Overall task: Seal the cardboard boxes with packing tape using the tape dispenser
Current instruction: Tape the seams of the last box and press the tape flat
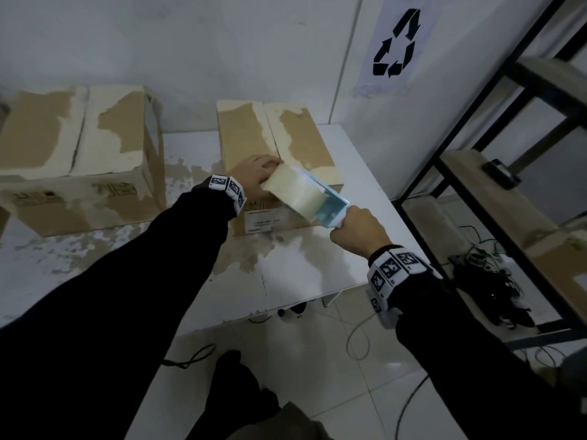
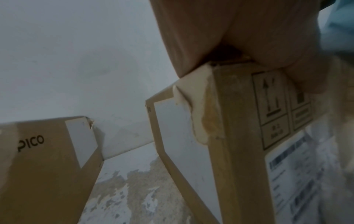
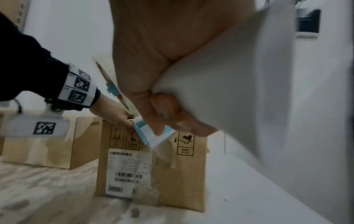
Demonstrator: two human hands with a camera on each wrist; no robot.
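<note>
Two cardboard boxes stand on a white table point(image 1: 301, 271): a larger box point(image 1: 73, 154) at the left and a smaller box point(image 1: 286, 138) in the middle, its flaps down. My left hand point(image 1: 254, 176) presses on the near top edge of the smaller box point(image 2: 229, 136), with the thumb down its front face. My right hand point(image 1: 355, 230) grips the handle of the blue tape dispenser point(image 1: 324, 201). The dispenser's tape roll point(image 1: 295, 188) sits over the box's near top edge, right beside my left hand. In the right wrist view the dispenser's blue head point(image 3: 147, 133) lies against the box front point(image 3: 182, 174).
The larger box point(image 2: 38, 166) stands a short gap to the left. A black metal shelf rack point(image 1: 508, 154) stands close on the right, with tangled cables point(image 1: 492, 281) on the floor beneath. The wall behind carries a recycling sign point(image 1: 397, 42).
</note>
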